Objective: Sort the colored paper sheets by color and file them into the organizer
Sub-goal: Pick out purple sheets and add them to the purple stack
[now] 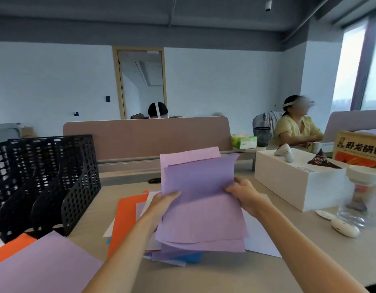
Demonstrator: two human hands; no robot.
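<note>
Head view, and here's the desk (204, 278), wide and pale. At its left stands the black mesh organizer (45, 182), upright, its slots dark; what's inside them I can't tell. Next in size is the purple stack (199, 208), held up off the desk in the middle of the shot. Its top edges fan apart and its bottom edges are ragged, so it isn't squared.

Under it lies the mixed pile: orange sheets (123, 218) to the left, a white sheet (259, 235) poking out to the right, a sliver of blue (191, 258) beneath. One loose purple sheet (45, 269) lies flat near the bottom left corner, just in front of the organizer.

Now the hands. The left hand (161, 204) grips the stack's left edge, thumb across the front. The right hand (244, 193) pinches the right edge, fingers curled round it.

My read: the purples are being gathered, so this is the sorting step, with filing not yet done. The next move calls for tapping those edges even. The stack then swings left to a slot and goes in edge first, so the floppy sheets don't buckle on the mesh.
</note>
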